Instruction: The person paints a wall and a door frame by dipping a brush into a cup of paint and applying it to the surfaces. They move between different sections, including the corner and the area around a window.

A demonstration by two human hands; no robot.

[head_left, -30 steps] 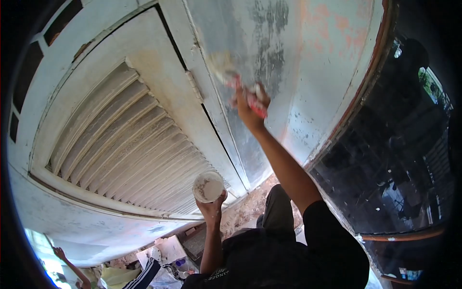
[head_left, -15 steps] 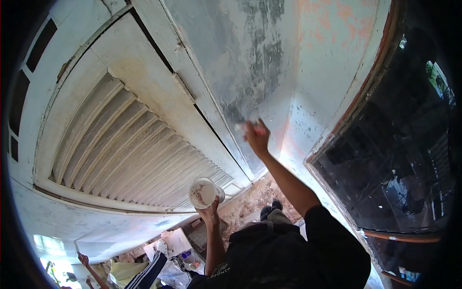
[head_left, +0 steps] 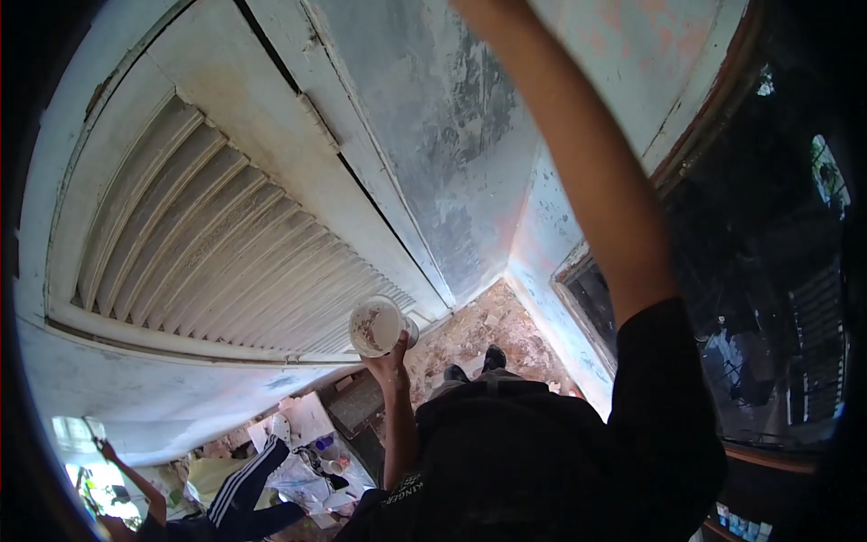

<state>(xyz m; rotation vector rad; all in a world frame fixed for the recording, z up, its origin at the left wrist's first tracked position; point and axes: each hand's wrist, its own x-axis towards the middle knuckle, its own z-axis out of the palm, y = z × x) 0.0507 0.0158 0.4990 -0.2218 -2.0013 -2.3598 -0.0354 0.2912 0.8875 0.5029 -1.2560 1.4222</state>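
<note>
My left hand (head_left: 386, 363) is wrapped round a white plastic tub (head_left: 388, 323), held low in front of my body with its mouth tilted towards me. Whitish and brownish smears coat the inside of the tub. My right arm (head_left: 587, 163) reaches up across the wall, and its hand lies beyond the top edge of the view, so the fingers and anything in them are hidden. Behind the arm is a grey wall panel (head_left: 424, 117) with dark, patchy smears.
A louvred white door (head_left: 253, 244) fills the left side. Dark glass (head_left: 750, 271) stands on the right. Debris covers the floor (head_left: 479, 330) round my feet. At lower left, another person in striped trousers (head_left: 244, 483) raises an arm near cluttered sheeting (head_left: 316, 461).
My right hand has swung upward from the lower wall and out of view; before, it gripped something blurred, partly red. The tub stays in my left hand. The view has shifted.
</note>
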